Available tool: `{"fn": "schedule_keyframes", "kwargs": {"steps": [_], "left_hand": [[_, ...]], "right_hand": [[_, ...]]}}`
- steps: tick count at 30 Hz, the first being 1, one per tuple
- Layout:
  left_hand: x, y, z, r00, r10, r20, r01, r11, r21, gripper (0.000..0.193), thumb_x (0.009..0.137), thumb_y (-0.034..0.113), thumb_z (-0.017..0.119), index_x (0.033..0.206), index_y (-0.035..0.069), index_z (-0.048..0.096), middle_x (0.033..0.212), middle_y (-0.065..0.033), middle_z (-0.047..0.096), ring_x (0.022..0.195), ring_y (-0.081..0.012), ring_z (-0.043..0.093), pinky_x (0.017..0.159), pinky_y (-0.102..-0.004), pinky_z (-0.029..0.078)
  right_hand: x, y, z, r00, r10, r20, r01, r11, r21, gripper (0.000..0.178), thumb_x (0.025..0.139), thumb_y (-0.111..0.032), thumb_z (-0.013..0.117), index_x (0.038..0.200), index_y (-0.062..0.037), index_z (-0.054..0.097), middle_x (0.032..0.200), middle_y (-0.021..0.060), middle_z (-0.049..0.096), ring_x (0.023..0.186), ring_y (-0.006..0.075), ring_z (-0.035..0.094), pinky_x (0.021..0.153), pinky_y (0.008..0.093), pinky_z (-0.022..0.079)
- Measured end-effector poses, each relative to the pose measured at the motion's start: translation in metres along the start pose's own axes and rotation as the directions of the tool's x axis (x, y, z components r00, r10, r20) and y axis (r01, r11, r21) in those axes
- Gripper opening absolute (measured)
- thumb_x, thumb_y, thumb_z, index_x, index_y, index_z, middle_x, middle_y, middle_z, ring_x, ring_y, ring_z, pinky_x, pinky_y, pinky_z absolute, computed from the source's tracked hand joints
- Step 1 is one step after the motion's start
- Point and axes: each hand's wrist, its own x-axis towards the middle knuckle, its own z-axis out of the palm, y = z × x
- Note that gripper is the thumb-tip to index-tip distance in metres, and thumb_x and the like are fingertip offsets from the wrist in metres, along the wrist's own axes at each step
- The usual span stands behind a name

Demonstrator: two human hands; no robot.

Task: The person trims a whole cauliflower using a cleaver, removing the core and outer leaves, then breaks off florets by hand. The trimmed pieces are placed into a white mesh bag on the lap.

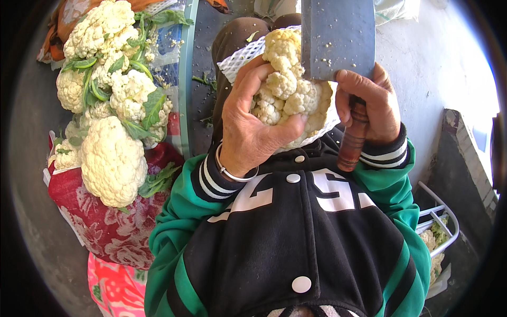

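My left hand [259,116] is wrapped round a cream-coloured head of cauliflower [288,90], its thumb pressed against the near florets. White foam netting [245,59] shows around and under the cauliflower, over my lap. My right hand [372,100] grips a cleaver [338,42] where its broad grey blade meets the dark wooden handle [353,137]. The blade points away from me, flecked with small cauliflower crumbs, and its left edge lies beside or against the florets. Whether it cuts into them I cannot tell.
At the left, several cauliflower heads [113,161] with green leaves lie piled on a red floral cloth [116,227] and a surface with a grey-green edge [186,79]. A white-framed rack [441,227] with cauliflower pieces stands at the lower right. Leaf scraps lie on the floor.
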Motion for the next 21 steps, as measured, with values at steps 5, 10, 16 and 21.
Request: {"fn": "schedule_keyframes", "kwargs": {"steps": [5,10,16,21], "left_hand": [[0.0,0.002,0.002,0.999,0.031,0.011,-0.031,0.999,0.012,0.066,0.069,0.023,0.083,0.124,-0.002,0.057,0.13,-0.015,0.054,0.118,-0.0247,0.056,0.105,-0.0369,0.045],[-0.001,0.0,0.003,1.0,0.014,0.002,-0.014,1.0,-0.017,0.065,0.068,0.022,0.084,0.123,-0.002,0.057,0.13,-0.0149,0.053,0.118,-0.025,0.056,0.105,-0.0368,0.045],[0.0,-0.004,0.006,0.991,0.131,-0.009,-0.13,0.99,0.055,0.066,0.067,0.02,0.084,0.122,-0.003,0.057,0.131,-0.0137,0.051,0.117,-0.0232,0.056,0.103,-0.0351,0.046],[0.002,-0.002,0.001,0.997,0.069,-0.019,-0.069,0.997,-0.015,0.063,0.069,0.017,0.083,0.122,-0.004,0.057,0.128,-0.0125,0.054,0.114,-0.0206,0.058,0.101,-0.0333,0.047]], "right_hand": [[0.0,-0.009,-0.007,0.997,0.06,0.047,-0.057,0.996,-0.068,0.012,0.089,-0.01,0.067,0.095,-0.0001,0.064,0.058,0.0104,0.063,0.041,0.014,0.055,0.041,0.0237,0.043],[0.001,-0.011,0.0,0.998,0.035,0.055,-0.032,0.998,-0.06,0.011,0.09,-0.009,0.066,0.095,0.0004,0.065,0.06,0.0103,0.064,0.042,0.013,0.055,0.042,0.0239,0.044],[-0.006,-0.002,0.006,0.999,-0.015,0.028,0.015,1.0,0.004,0.016,0.09,-0.013,0.066,0.095,0.0004,0.06,0.055,0.0075,0.058,0.038,0.0129,0.046,0.04,0.0238,0.038],[0.001,0.0,-0.009,0.999,-0.014,0.04,0.008,0.988,0.152,0.019,0.093,-0.013,0.062,0.097,0.0044,0.068,0.056,0.0066,0.059,0.041,0.012,0.049,0.041,0.0239,0.04]]}}
